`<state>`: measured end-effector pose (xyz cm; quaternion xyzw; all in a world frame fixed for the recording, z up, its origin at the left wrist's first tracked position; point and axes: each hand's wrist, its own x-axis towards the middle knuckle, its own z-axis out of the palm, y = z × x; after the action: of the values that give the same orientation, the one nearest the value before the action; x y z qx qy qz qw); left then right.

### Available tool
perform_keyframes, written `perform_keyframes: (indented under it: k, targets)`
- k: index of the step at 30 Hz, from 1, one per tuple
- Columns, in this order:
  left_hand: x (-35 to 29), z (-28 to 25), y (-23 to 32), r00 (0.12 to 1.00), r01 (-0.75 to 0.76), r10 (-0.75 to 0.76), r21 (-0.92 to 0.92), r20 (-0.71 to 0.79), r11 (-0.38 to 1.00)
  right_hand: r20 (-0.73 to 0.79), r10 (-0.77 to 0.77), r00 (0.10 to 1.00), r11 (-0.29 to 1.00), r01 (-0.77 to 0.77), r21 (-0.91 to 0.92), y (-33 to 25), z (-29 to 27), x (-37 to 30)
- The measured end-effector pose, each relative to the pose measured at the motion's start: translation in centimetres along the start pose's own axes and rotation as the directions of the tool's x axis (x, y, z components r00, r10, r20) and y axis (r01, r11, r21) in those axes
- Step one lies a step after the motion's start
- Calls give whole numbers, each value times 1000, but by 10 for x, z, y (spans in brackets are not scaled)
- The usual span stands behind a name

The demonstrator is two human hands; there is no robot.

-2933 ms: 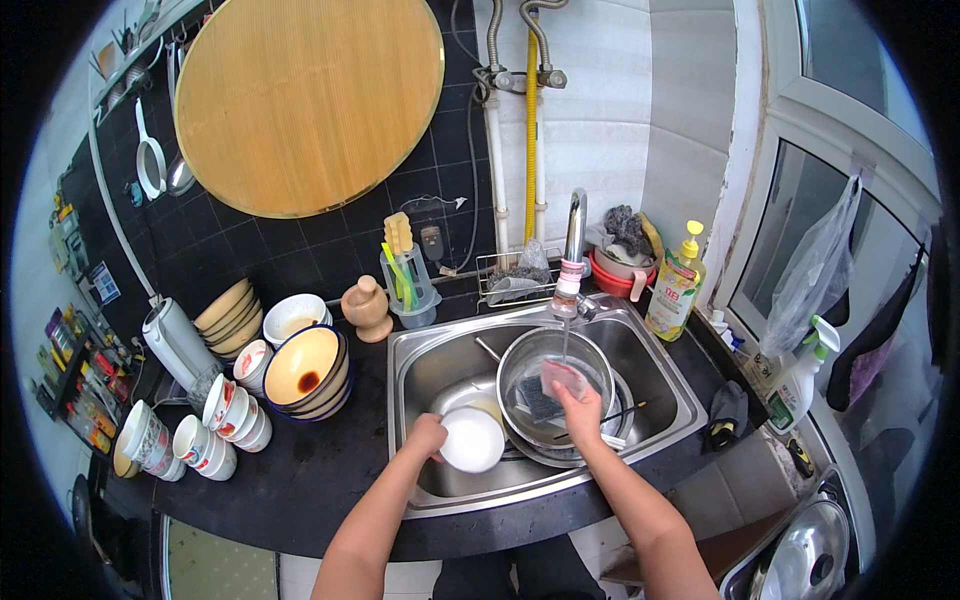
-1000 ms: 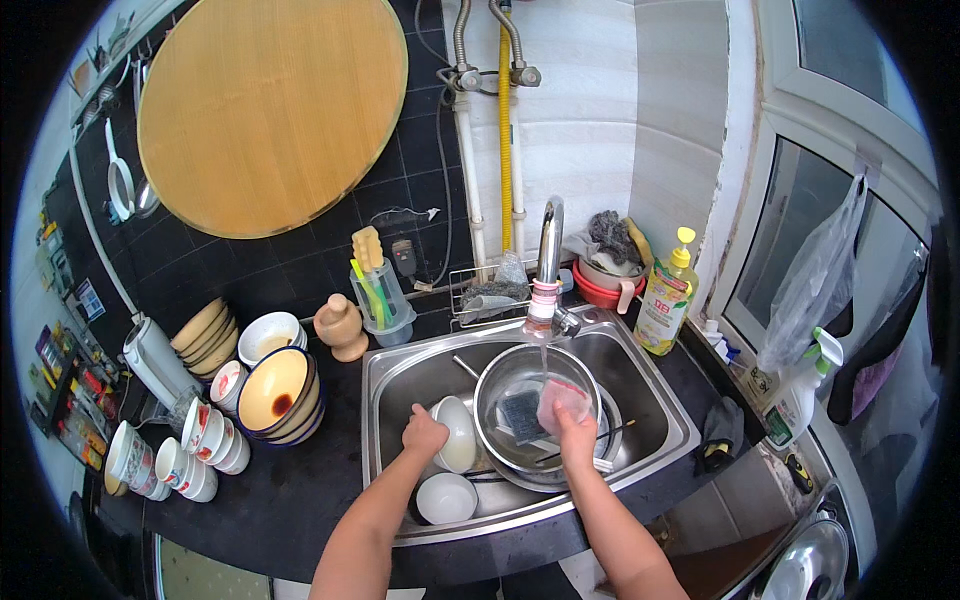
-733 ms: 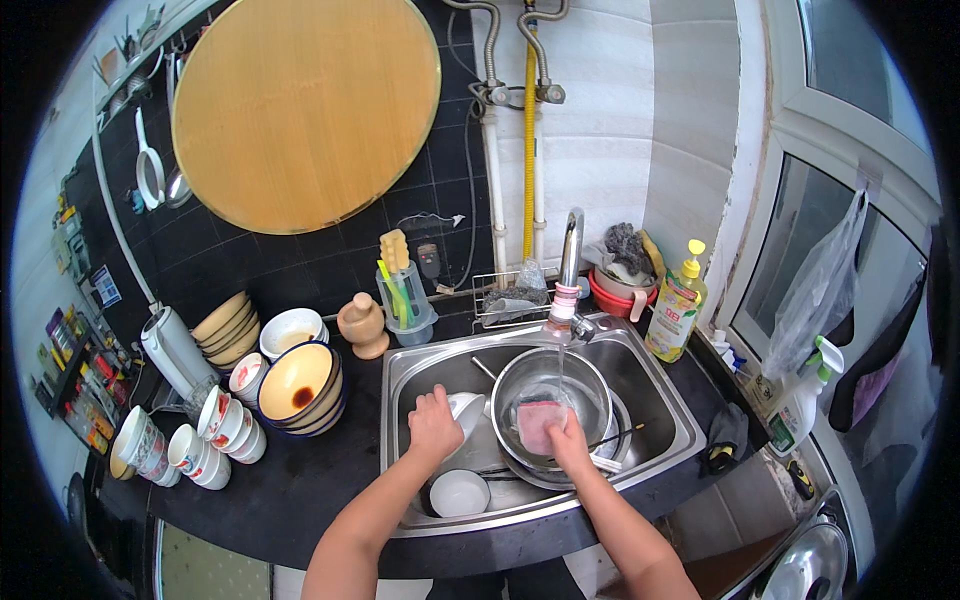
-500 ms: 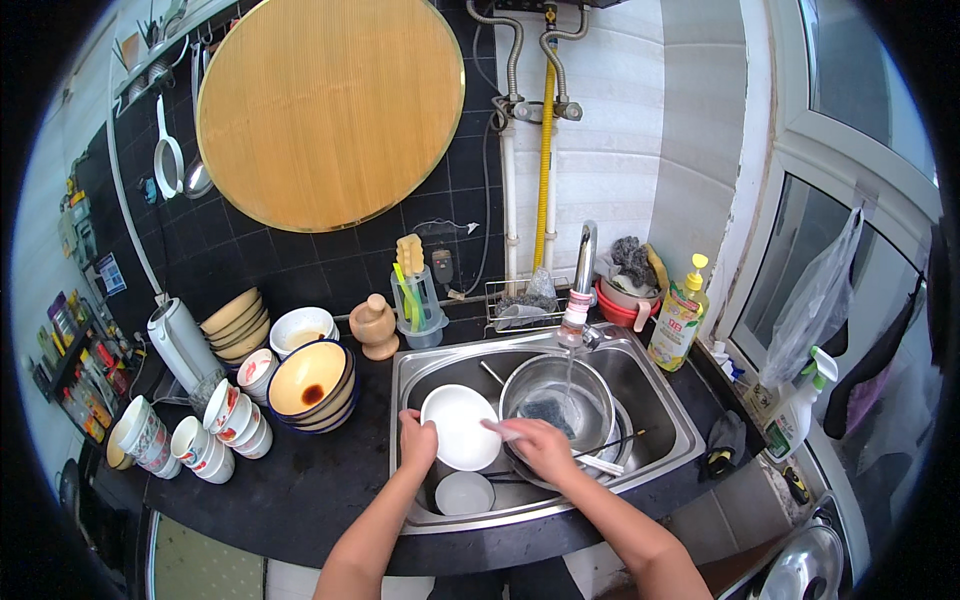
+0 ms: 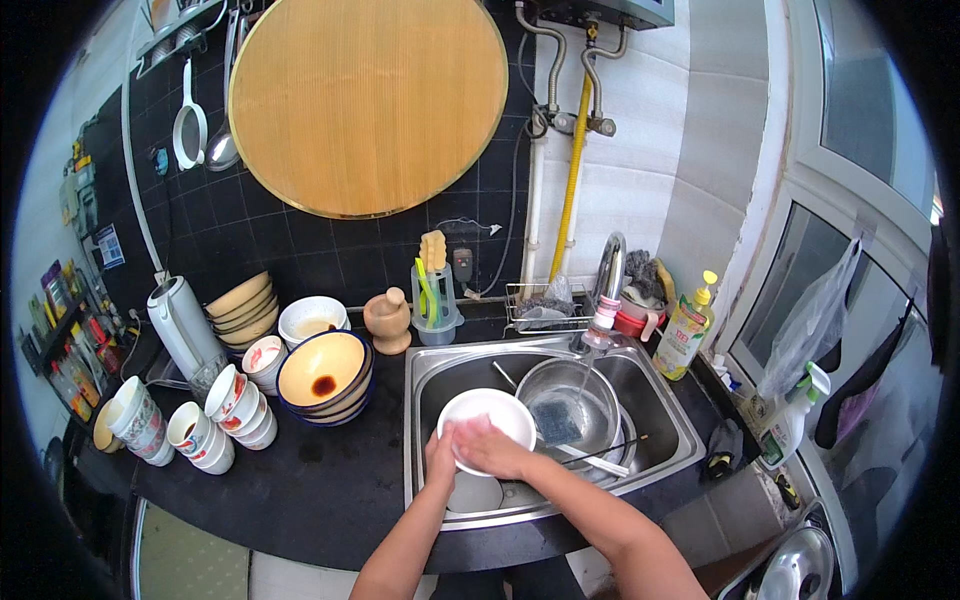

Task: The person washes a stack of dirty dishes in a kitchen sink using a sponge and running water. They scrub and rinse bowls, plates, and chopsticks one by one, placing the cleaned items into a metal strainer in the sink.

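My left hand (image 5: 440, 460) grips the left rim of a white bowl (image 5: 512, 412), tilted above the left part of the steel sink (image 5: 425, 375). Inside the bowl lies my right hand (image 5: 495, 448), its fingers smeared by motion, so whether they hold anything is unclear. A second white bowl (image 5: 474, 494) sits in the sink below, partly hidden by my hands. To the right, water runs from the faucet (image 5: 610, 275) into a steel pot (image 5: 607, 400) holding a dark scouring pad or cloth (image 5: 556, 424). Pale chopsticks (image 5: 597, 460) lie across the pot's near side.
Stacked yellow bowls (image 5: 325, 370), patterned cups (image 5: 240, 405) and a kettle (image 5: 185, 325) stand on the left counter. Behind the sink are a wooden mortar (image 5: 387, 322), a utensil holder (image 5: 434, 310) and a wire rack (image 5: 545, 305). A soap bottle (image 5: 685, 335) stands right.
My right hand has moved left from near the pot into the white bowl. The view has shifted, so the sink appears slightly farther right. My left hand still holds the bowl.
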<state>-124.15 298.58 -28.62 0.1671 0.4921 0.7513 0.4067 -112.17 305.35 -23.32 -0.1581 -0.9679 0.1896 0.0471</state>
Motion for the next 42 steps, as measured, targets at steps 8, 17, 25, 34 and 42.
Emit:
perform_keyframes:
  k: [8, 17, 25, 34, 42]
  targets:
    - [-2, 3, -7, 992, -120, 110, 228, 54, 966, -94, 1, 996, 721, -66, -690, 17, -11, -25]
    - [-1, -9, 0, 972, -214, 232, 249, -42, 944, -58, 28, 998, 997, -24, 69, -6, -7, -35]
    - [-4, 2, -7, 972, 72, -83, 59, 218, 996, -564, -232, 792, 945, 47, -323, 19, -39, -12]
    - [-6, 0, 0, 972, -97, 60, 153, 229, 983, -398, -275, 875, 909, 102, -404, 23, -47, 12]
    - [-13, 5, 17, 939, -331, 344, 222, -24, 917, -451, 140, 881, 980, -187, -61, 22, 4, -24]
